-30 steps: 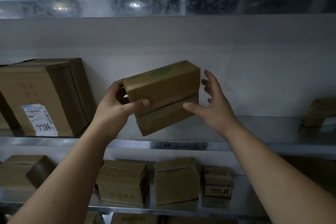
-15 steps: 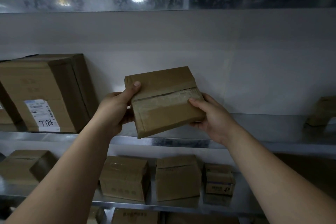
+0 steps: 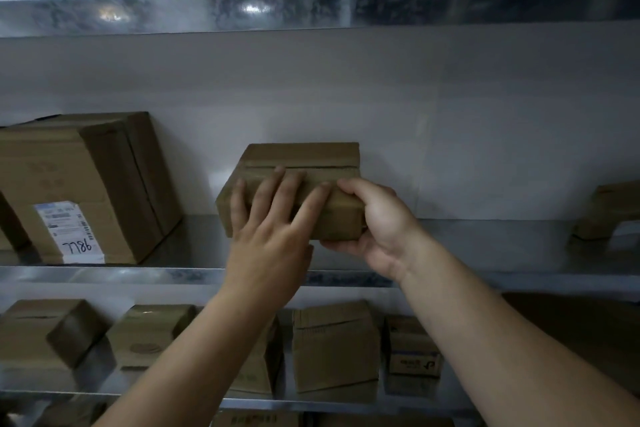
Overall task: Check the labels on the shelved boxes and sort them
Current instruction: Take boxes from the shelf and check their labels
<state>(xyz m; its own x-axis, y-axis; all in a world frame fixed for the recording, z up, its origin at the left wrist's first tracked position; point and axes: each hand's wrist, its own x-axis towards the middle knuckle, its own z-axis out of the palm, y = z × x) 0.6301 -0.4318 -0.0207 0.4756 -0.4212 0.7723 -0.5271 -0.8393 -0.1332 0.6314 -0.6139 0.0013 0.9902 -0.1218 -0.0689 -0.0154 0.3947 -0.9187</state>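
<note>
A small brown cardboard box (image 3: 304, 158) with a taped seam sits on or just above the middle metal shelf (image 3: 485, 246), close to the white back wall. My left hand (image 3: 273, 229) lies flat on its front face with the fingers spread and straight. My right hand (image 3: 374, 229) grips the box's lower right corner, thumb on top and fingers curled underneath. No label shows on the faces I can see.
A large box (image 3: 86, 184) with a white label marked "7786" upside down stands at the shelf's left. Another box (image 3: 609, 211) sits at the far right. Several small boxes (image 3: 332, 343) line the lower shelf. A metal shelf edge (image 3: 311, 10) runs overhead.
The box has been turned and lowered toward the shelf near the back wall. My left hand let go of its left edge and now lies flat on the front face.
</note>
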